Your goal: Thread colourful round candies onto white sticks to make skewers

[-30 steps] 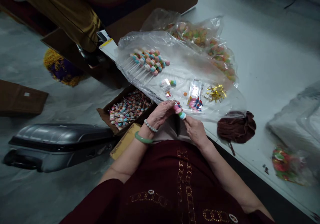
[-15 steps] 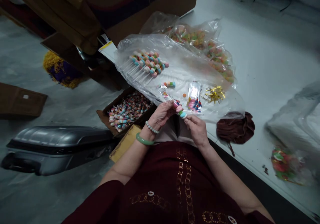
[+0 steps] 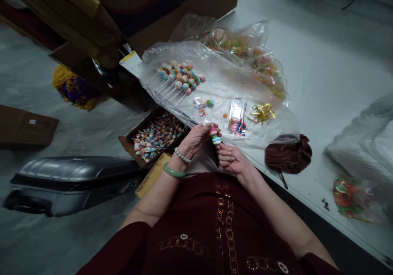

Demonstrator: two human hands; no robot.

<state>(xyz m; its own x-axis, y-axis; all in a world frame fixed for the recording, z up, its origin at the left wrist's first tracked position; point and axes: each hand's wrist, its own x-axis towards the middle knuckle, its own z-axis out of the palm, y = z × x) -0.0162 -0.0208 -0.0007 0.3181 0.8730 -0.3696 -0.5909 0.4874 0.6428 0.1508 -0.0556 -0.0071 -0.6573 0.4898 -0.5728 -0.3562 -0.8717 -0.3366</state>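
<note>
My left hand (image 3: 197,137), with beads and a green bangle at the wrist, is closed on the upper end of a pink, green and blue candy stack (image 3: 214,136). At the stack's lower end, the fingers of my right hand (image 3: 230,157) are pinched together; a stick there is too small to make out. Above my hands on a plastic sheet lie candy skewers (image 3: 181,76), a short candy piece (image 3: 209,102), a clear packet of wrappers (image 3: 237,117) and gold twist ties (image 3: 263,113).
A cardboard box of wrapped candies (image 3: 158,137) stands low at the left, near a grey suitcase (image 3: 73,176). Bagged candies (image 3: 233,45) lie behind the sheet. A brown cloth (image 3: 288,154) sits on the white table (image 3: 319,74) at the right.
The candy stack has shifted slightly left and turned more upright between my hands. My right hand has moved left and down, with its fingers more curled. The view has shifted slightly.
</note>
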